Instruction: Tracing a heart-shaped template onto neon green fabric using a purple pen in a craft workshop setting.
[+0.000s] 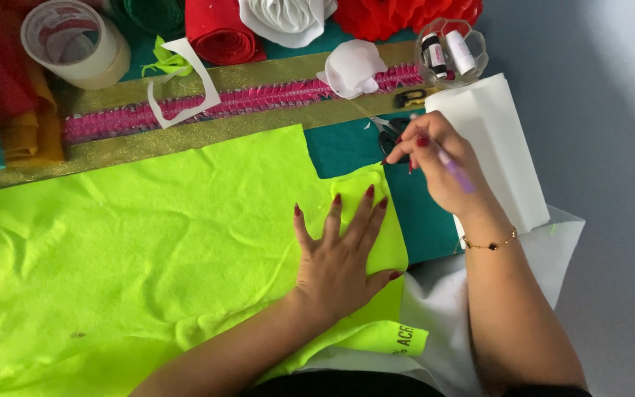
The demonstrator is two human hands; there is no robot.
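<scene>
We press the left hand (pixel 339 257) flat, fingers spread, on the neon-green fabric (pixel 126 242) covering the worktop; its grip holds nothing. Beyond the fabric's far corner, the right hand (pixel 439 165) pinches a purple pen (pixel 456 169). The scissors (pixel 389 132) lie just past the fabric, touching those fingertips.

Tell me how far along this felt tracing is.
Done: a notch is already cut from the green felt, and finished felt flowers sit at the top. In hand: left hand pins a template flat; right hand holds a pen. Left: cutting; scissors lie unused.
</scene>
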